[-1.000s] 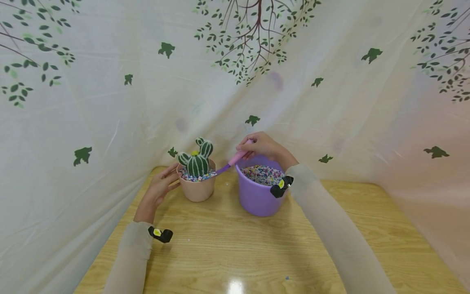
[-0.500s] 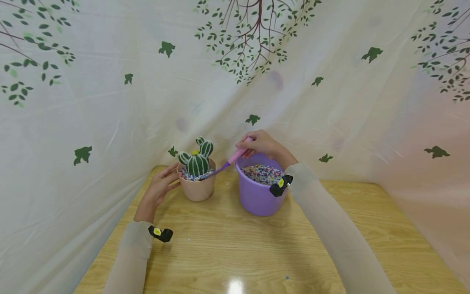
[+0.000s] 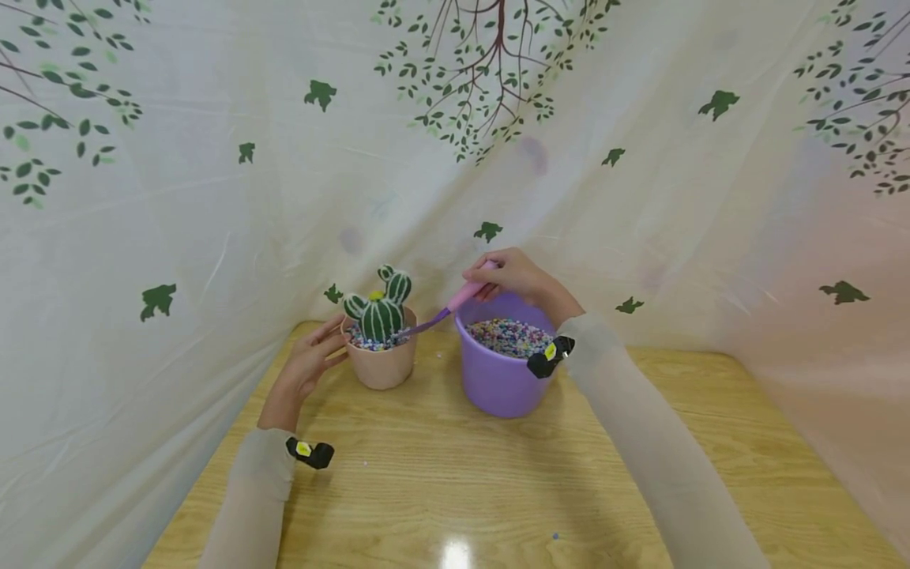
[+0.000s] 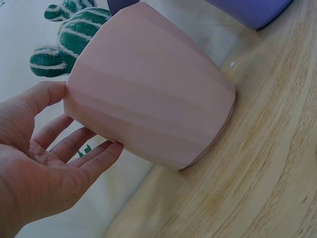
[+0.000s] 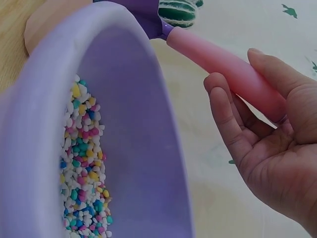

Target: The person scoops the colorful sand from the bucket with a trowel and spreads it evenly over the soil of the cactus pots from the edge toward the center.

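My right hand (image 3: 517, 276) holds a small trowel by its pink handle (image 3: 467, 295), thumb on one side and fingers on the other. Its purple blade (image 5: 141, 17) slants down to the left over the rim of a pink plant pot (image 3: 381, 370). A green, white-ribbed toy cactus (image 3: 382, 320) stands in the pot among small multicoloured pebbles (image 3: 370, 344). On the pot's left, my left hand (image 3: 309, 363) touches the wall with loosely extended fingers, the thumb near the rim in the left wrist view. The blade's tip lies by the cactus base.
Right of the pot stands a purple bucket (image 3: 501, 387) partly filled with multicoloured pebbles (image 5: 84, 168). A white curtain (image 3: 426, 190) printed with leaves hangs behind the wooden table (image 3: 455, 474). One blue pebble (image 3: 555, 536) lies near the front.
The trowel's blade has gone further left into the pot, then drawn back slightly to the right and up. The left hand, pot and bucket stay in place.
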